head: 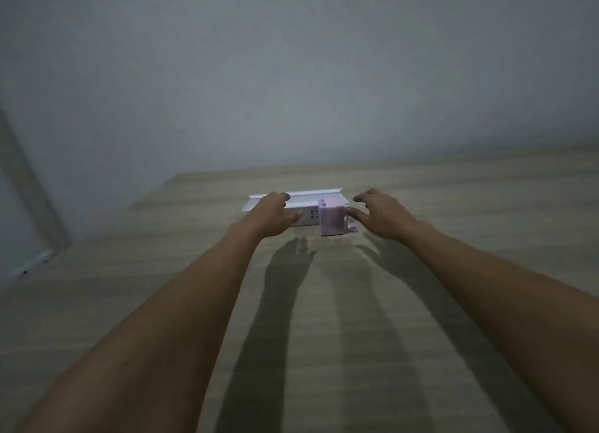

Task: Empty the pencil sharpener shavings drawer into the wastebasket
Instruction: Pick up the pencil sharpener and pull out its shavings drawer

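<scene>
A small pink pencil sharpener (332,220) stands upright on the wooden table (324,303), with a little crank handle sticking out at its lower right. My left hand (275,213) hovers just left of it, fingers apart, over a white power strip. My right hand (377,213) is just right of the sharpener, fingers spread, its fingertips close to or touching the sharpener's right side. Neither hand holds anything. No wastebasket is in view.
A white power strip (303,217) lies left of the sharpener, in front of a flat white tray-like piece (311,194). A grey wall rises behind the table. The table's left edge runs diagonally at the left, with a pale frame (29,205) beyond it.
</scene>
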Demonstrator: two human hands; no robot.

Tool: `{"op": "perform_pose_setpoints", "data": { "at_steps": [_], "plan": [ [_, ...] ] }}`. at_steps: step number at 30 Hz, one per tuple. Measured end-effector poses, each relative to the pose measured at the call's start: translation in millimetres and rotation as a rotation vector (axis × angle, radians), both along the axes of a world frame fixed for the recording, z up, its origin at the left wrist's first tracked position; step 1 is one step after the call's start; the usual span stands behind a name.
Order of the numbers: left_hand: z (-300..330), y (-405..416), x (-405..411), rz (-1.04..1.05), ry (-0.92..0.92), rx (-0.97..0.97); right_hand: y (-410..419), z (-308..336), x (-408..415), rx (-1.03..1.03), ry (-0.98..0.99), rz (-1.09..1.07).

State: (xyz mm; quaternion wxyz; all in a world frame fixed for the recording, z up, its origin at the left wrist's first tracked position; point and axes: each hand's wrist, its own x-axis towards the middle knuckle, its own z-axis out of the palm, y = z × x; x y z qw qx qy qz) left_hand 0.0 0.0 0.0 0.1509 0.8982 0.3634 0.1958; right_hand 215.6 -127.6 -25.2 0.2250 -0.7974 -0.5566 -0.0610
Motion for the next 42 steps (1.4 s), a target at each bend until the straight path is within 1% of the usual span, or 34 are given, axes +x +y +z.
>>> {"op": "perform_pose_setpoints", "data": {
  "at_steps": [1, 4, 8, 10, 12, 14, 16, 19, 24, 32, 38, 42],
  "plan": [
    [-3.1, 5.3, 7.1, 0.010, -0.016, -0.033, 7.8, -4.0, 4.7, 0.021, 0.020, -0.001],
    [-18.1, 18.5, 27.7, 0.026, -0.042, -0.098, 23.2, -14.2, 14.2, -0.008, 0.083, -0.016],
    [-41.7, 26.7, 55.0, -0.042, -0.117, -0.246, 43.0, -30.6, 31.9, 0.038, 0.207, 0.008],
    [-51.9, 30.3, 65.9, -0.109, -0.163, -0.321, 49.6, -37.5, 38.8, 0.039, 0.295, 0.057],
    [-59.5, 34.1, 74.0, -0.149, -0.250, -0.389, 54.0, -41.8, 40.9, 0.057, 0.431, 0.119],
    [-63.1, 33.7, 79.3, -0.145, -0.321, -0.447, 57.3, -46.9, 42.8, 0.103, 0.550, 0.155],
    [-64.5, 32.0, 83.3, -0.132, -0.337, -0.468, 58.2, -50.4, 41.8, 0.124, 0.604, 0.168],
    [-61.9, 29.4, 80.5, -0.133, -0.322, -0.474, 53.7, -49.8, 37.7, 0.142, 0.634, 0.180],
    [-43.0, 7.3, 55.2, -0.155, -0.315, -0.455, 23.1, -33.2, 14.8, 0.193, 0.651, 0.213],
    [-20.3, -61.7, -7.6, -0.209, -0.335, -0.463, -52.0, 1.7, -39.9, 0.154, 0.675, 0.297],
    [-14.5, -118.3, -51.6, -0.244, -0.355, -0.431, -114.4, 10.4, -81.2, 0.174, 0.676, 0.306],
    [-17.7, -154.6, -73.0, -0.262, -0.350, -0.414, -151.4, 12.5, -101.2, 0.135, 0.628, 0.288]
  ]
}}
